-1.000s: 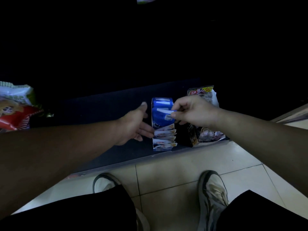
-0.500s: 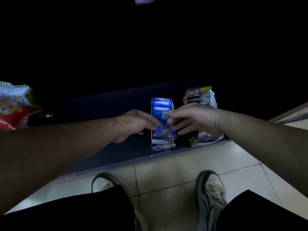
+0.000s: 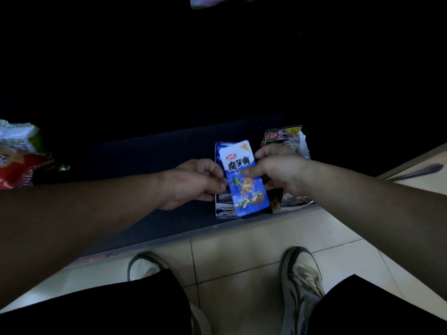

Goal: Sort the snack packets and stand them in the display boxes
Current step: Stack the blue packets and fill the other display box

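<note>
A blue snack packet (image 3: 245, 180) with white lettering is held face up over the blue display box (image 3: 220, 211) on the dark bottom shelf. My left hand (image 3: 193, 182) pinches the packet's left edge. My right hand (image 3: 278, 172) grips its right side, thumb on the front. Below the packet, the box still shows the tops of several packets standing inside. To the right stands a second display box (image 3: 290, 139) with dark packets, partly hidden behind my right hand.
The dark shelf (image 3: 145, 160) runs left to a pile of red and green snack bags (image 3: 19, 153). Its front edge meets a pale tiled floor (image 3: 242, 245). My two shoes (image 3: 302, 274) stand on the tiles just below the shelf. Everything above the shelf is black.
My right hand lifted a blue packet out of the blue box. My left hand came in and took its left edge. The packet now lies face up between both hands.
</note>
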{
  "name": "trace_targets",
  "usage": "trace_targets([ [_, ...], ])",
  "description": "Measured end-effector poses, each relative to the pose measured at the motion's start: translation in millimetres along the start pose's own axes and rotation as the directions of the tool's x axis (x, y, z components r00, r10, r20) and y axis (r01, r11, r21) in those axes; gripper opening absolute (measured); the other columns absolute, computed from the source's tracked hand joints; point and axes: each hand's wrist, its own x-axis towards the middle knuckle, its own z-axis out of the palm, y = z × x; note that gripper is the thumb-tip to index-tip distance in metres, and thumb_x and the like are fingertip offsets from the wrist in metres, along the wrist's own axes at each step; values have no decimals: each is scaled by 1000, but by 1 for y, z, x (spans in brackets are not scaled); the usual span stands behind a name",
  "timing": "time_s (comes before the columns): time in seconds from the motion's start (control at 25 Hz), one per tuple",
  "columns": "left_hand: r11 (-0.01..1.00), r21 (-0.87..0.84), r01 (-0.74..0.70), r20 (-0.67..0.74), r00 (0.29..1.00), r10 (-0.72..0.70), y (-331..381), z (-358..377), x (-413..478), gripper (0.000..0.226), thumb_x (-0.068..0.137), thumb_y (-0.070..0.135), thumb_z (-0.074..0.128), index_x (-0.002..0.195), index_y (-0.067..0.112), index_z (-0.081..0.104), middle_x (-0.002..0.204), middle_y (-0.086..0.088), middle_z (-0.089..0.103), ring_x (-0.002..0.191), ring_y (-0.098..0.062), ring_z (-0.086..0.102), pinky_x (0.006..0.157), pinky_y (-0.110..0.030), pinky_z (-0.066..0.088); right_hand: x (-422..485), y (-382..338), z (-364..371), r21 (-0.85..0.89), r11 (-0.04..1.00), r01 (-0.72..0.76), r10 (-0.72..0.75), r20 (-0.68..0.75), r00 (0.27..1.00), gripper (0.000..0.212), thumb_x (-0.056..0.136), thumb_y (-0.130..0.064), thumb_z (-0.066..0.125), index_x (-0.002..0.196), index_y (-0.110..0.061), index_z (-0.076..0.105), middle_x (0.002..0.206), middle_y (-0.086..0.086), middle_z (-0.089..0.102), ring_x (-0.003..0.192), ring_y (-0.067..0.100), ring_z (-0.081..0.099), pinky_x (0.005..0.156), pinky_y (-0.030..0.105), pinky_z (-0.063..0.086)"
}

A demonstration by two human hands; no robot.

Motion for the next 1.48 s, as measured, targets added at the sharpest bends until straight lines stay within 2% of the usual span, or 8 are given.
trace_targets([
  [0.08,999,45,7,-19,1000,-6,-2,3,0,28,87,-10,66,88,16,54,106,-11,75,103,-20,70,100,-46,55,5,-7,-8,7,989,145,-145,-52,988,49,81,-5,83,121,-20,59,101,2,76,89,24,75,59,37,58],
  [0.24,995,97,-2,-21,1000,4,-4,2,-1,25,87,-9,66,89,14,56,106,-7,77,101,-19,71,100,-48,55,8,-15,-14,22,956,293,-289,-100,952,27,93,-6,71,116,-17,65,107,0,74,96,20,74,58,30,59],
  [0.48,982,191,10,10,1000,-12,-2,-6,-3,19,88,-4,67,90,15,65,104,4,79,110,-18,70,91,-38,56,13,9,7,-127,963,240,-234,57,970,25,92,-1,70,112,-16,69,103,8,76,90,22,76,78,43,64],
  [0.68,980,200,18,19,1000,-22,-3,-6,-5,17,87,-2,71,90,15,70,105,1,78,108,-18,71,90,-38,58,10,4,17,151,965,212,-223,54,973,25,95,-1,67,116,-14,64,112,9,75,99,24,74,84,40,63],
  [0.92,985,165,-43,-67,996,54,-2,-12,-8,21,83,-2,75,91,15,66,97,-4,79,99,-20,74,88,-42,59,11,-2,17,-225,929,293,-301,0,954,8,95,-16,69,97,-24,70,97,3,74,87,18,69,60,30,57],
  [1.12,981,194,-23,-56,998,34,-3,-11,-4,25,82,0,77,94,17,62,97,-2,79,100,-17,74,78,-36,59,12,1,10,-384,817,431,-427,99,899,14,98,-18,65,89,-27,70,90,0,71,81,16,66,72,31,54],
  [1.28,970,242,-14,-143,988,50,-6,-8,-2,20,81,9,80,92,16,64,93,-8,77,95,-22,74,73,-37,61,8,14,16,-388,854,347,-249,280,927,12,96,-18,69,94,-27,76,96,-1,75,87,11,67,75,34,58],
  [1.48,952,305,-38,-142,986,85,0,-3,-2,27,85,13,74,104,30,67,107,9,70,94,-14,70,62,-28,57,9,9,4,-310,928,207,-129,255,958,21,92,-11,63,100,-25,77,100,-3,73,96,15,68,63,32,56],
])
